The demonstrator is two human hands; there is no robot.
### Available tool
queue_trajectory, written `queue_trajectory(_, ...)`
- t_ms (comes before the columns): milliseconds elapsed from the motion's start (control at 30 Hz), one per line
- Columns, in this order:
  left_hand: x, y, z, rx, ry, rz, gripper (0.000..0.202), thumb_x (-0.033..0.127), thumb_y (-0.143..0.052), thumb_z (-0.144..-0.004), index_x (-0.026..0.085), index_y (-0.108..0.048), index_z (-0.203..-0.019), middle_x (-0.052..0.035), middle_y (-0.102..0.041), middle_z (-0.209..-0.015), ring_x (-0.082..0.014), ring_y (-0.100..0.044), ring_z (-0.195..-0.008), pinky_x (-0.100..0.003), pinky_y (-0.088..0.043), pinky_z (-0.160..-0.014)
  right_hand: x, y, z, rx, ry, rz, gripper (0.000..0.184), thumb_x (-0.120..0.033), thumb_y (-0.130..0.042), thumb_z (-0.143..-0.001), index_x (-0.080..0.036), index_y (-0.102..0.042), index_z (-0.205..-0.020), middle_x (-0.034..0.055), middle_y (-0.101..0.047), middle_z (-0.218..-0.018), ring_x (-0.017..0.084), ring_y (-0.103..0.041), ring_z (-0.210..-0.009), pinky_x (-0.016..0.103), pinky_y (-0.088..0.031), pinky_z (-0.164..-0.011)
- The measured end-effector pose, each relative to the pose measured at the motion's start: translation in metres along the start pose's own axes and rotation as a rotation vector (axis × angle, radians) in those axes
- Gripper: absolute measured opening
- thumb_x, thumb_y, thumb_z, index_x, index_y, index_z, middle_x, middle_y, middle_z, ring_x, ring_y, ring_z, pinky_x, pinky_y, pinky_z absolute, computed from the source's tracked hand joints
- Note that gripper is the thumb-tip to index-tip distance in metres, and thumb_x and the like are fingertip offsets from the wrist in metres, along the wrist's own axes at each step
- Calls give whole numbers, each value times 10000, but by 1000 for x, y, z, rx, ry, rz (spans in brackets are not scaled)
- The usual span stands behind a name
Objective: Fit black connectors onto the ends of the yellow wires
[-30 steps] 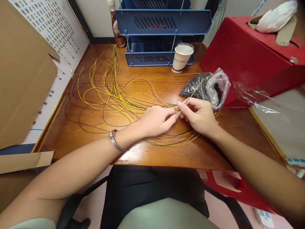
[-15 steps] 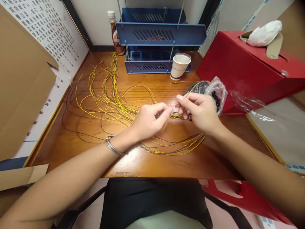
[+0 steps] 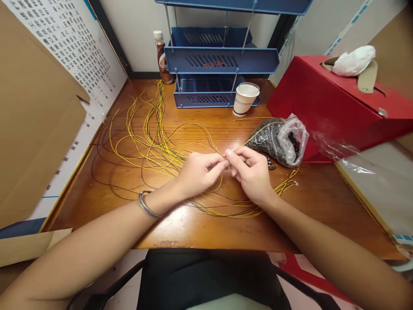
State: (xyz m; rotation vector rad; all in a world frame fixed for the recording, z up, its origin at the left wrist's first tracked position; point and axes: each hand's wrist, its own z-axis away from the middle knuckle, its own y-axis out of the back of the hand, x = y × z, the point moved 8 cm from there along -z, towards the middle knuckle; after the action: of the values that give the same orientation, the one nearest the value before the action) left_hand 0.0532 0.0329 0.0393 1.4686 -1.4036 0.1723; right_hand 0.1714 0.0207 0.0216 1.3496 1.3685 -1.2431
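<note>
A spread of thin yellow and black wires [image 3: 151, 142] lies across the wooden desk [image 3: 200, 224]. My left hand [image 3: 196, 172] and my right hand [image 3: 250, 170] meet fingertip to fingertip above the wires at the desk's middle. Both hands are closed in a pinch on one yellow wire [image 3: 258, 135] that runs up to the right over a clear plastic bag of small black parts [image 3: 277, 137]. A metal bangle [image 3: 146, 206] sits on my left wrist. What the fingertips press between them is too small to make out.
A blue stacked paper tray [image 3: 216, 64] stands at the back with a brown bottle [image 3: 163, 58] to its left and a paper cup [image 3: 245, 99] in front. A red box [image 3: 338, 107] fills the right side. Cardboard [image 3: 32, 129] leans on the left.
Both hands have shifted left and lowered toward the desk, still pinched together. The bag of black parts, hidden behind my right hand before, now shows in full. The camera view has tilted upward.
</note>
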Motion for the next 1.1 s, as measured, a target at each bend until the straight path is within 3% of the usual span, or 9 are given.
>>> queue_trajectory(133, 2, -3, 4, -10, 12, 16, 290, 246, -582, -947, 129, -745, -738, 35, -576, -530, -42, -407, -458, -184, -319, -499, 3, 2, 3, 37, -48, -40, 363, -493, -762, -812, -180, -641, -674, -71, -479, -481, 59, -377, -434, 228, -296, -440)
queue_trajectory(300, 5, -8, 9, -55, 25, 25, 238, 254, -557, -954, 133, -728, -842, 50, -556, -528, -37, -421, -436, -168, -337, -488, 2, 11, 0, 58, -41, 48, 521, -579, -680, -858, -184, -552, -543, -47, -472, -452, 59, -350, -420, 237, -271, -433)
queue_trajectory(433, 8, -9, 10, -77, -24, -16, 216, 236, -553, -945, 132, -667, -794, 56, -535, -511, -42, -435, -433, -171, -337, -483, 2, 25, -5, 131, -49, 89, 461, -564, -674, -872, -177, -635, -625, -53, -470, -444, 60, -348, -406, 234, -257, -425)
queue_trajectory(600, 15, -3, 8, -22, -93, -98, 225, 221, -545, -951, 133, -652, -773, 24, -580, -601, -65, -484, -521, -199, -375, -542, 6, 44, -12, 261, -85, -28, 388, -534, -704, -851, -184, -658, -690, -64, -455, -424, 62, -309, -374, 232, -196, -395)
queue_trajectory(733, 24, 4, 9, 47, -137, -198, 259, 229, -527, -968, 127, -663, -773, -25, -603, -717, -105, -535, -632, -230, -415, -596, 10, 40, -15, 201, -117, -60, 367, -541, -701, -845, -183, -692, -764, -65, -462, -441, 67, -296, -380, 239, -185, -400)
queue_trajectory(867, 22, 0, 10, -10, -131, -215, 271, 251, -503, -991, 138, -671, -812, -36, -652, -770, -119, -591, -689, -234, -456, -646, 6, 24, -10, 70, -95, 38, 394, -557, -663, -871, -174, -726, -805, -65, -455, -454, 74, -312, -408, 253, -235, -439)
queue_trajectory(1000, 12, 1, 8, -7, -77, -212, 259, 256, -527, -984, 146, -678, -805, -12, -676, -720, -98, -576, -611, -227, -439, -623, 3, 10, -3, -13, -94, 123, 480, -590, -629, -879, -187, -666, -622, -53, -447, -440, 80, -314, -409, 265, -260, -455)
queue_trajectory(1100, 9, 3, 9, -1, -51, -178, 240, 258, -547, -981, 151, -691, -821, 11, -675, -673, -78, -547, -546, -210, -417, -583, 0, 13, -2, 15, -74, 140, 559, -583, -622, -889, -200, -556, -487, -48, -424, -431, 76, -299, -410, 266, -267, -458)
